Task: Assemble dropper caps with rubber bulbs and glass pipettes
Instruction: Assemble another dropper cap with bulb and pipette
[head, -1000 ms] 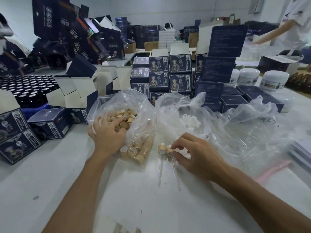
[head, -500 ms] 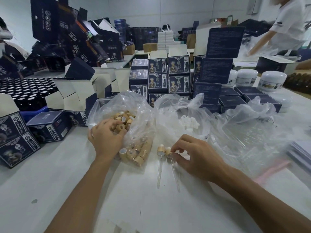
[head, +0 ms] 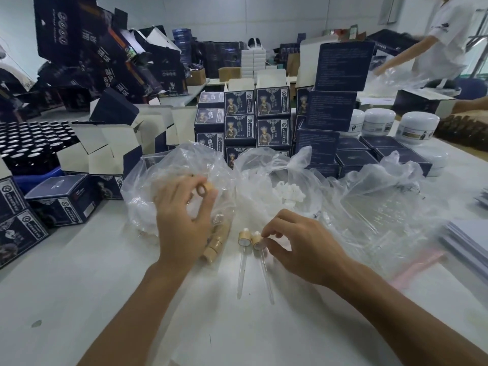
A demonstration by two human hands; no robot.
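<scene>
Your left hand (head: pixel 184 220) is raised above the bag of caps (head: pixel 169 178). Thumb and forefinger pinch one tan cap (head: pixel 204 189), its open ring facing the camera; the other fingers hang loosely curled below the pinch. Under the heel of that hand, more tan caps (head: pixel 214 249) lie inside the bag, spilling toward its mouth on the table (head: pixel 79 299).

Your right hand (head: pixel 298 244) rests low on the table. Thumb and forefinger tips close on the collar of the right dropper (head: pixel 257 240), a light pinch; the remaining fingers are curled under and hold nothing that shows. That dropper's glass pipette (head: pixel 265 276) runs from your fingertips back toward you, flat on the table.

Just left of your right fingertips lies the left dropper (head: pixel 244 237), cap and white bulb fitted, its own pipette parallel to the first. The two caps touch or nearly touch; hard to tell which.

Beyond your right knuckles, a second clear bag holds the white rubber bulbs (head: pixel 286 191). To the right of your right wrist, a third bag holds loose glass pipettes (head: pixel 369 223), faint through the plastic.

Behind both hands, dark printed boxes (head: pixel 272 117) are stacked; white jars (head: pixel 417 125) stand further right.
</scene>
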